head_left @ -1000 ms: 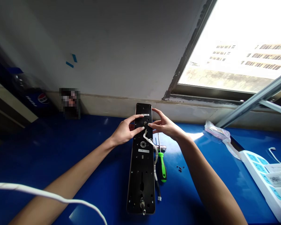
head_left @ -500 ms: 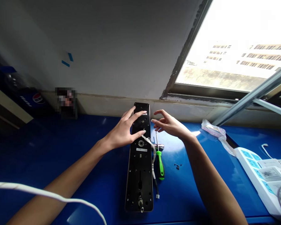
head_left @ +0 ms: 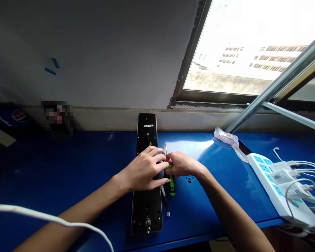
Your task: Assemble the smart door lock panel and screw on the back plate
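A long black panel, resembling a door lock's back plate, lies lengthwise on the blue table, with a metal spindle at its near end. My left hand is over the panel's middle, fingers apart and reaching past its right edge. My right hand is closed just right of the panel, at a screwdriver with a green and black handle. What its fingertips grip is hidden. A cable with a white plug runs along the panel's right side. Several small dark screws lie right of the screwdriver.
A white power strip with chargers and cables stands on the right. Behind it are a plastic packet and a slanted metal bar. A white cable crosses the lower left. The wall bounds the table's back.
My left hand has moved nearer and right, from the panel's upper part to its middle. My right hand has come down to the screwdriver and its fingers have closed. The view has shifted right.
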Action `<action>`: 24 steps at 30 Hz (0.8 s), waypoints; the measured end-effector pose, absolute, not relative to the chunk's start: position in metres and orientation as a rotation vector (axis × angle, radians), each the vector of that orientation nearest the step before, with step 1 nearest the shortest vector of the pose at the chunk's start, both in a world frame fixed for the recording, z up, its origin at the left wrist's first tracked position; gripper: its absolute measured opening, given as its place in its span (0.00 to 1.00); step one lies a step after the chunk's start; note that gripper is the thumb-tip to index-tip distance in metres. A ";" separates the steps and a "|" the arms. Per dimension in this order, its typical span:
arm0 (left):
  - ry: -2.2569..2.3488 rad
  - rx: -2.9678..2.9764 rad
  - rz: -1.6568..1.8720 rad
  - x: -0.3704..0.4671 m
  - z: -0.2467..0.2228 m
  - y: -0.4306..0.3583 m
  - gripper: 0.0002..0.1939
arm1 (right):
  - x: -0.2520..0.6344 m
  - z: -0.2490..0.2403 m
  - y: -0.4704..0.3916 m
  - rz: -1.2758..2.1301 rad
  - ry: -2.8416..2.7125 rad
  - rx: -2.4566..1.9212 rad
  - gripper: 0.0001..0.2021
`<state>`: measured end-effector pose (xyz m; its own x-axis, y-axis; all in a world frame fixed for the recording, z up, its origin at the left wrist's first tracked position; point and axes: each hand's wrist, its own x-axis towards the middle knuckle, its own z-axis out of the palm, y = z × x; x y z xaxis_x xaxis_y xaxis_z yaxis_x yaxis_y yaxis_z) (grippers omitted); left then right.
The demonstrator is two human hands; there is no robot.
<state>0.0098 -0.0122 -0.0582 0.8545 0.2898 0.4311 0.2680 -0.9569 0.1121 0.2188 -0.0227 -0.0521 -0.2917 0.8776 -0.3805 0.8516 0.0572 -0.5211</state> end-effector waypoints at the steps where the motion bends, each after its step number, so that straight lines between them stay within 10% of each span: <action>1: 0.453 2.981 0.727 0.013 -0.062 -0.013 0.17 | 0.222 -0.054 -0.023 1.028 -2.213 -1.847 0.08; 24: 0.472 3.095 0.646 0.037 -0.061 0.004 0.17 | 0.297 -0.027 -0.038 0.538 -1.261 -1.249 0.27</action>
<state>0.0373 0.0044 -0.0609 0.8749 0.2746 0.3989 0.2967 -0.9550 0.0065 0.2966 -0.0381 -0.0270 0.3010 0.8643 0.4029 0.3077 0.3119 -0.8989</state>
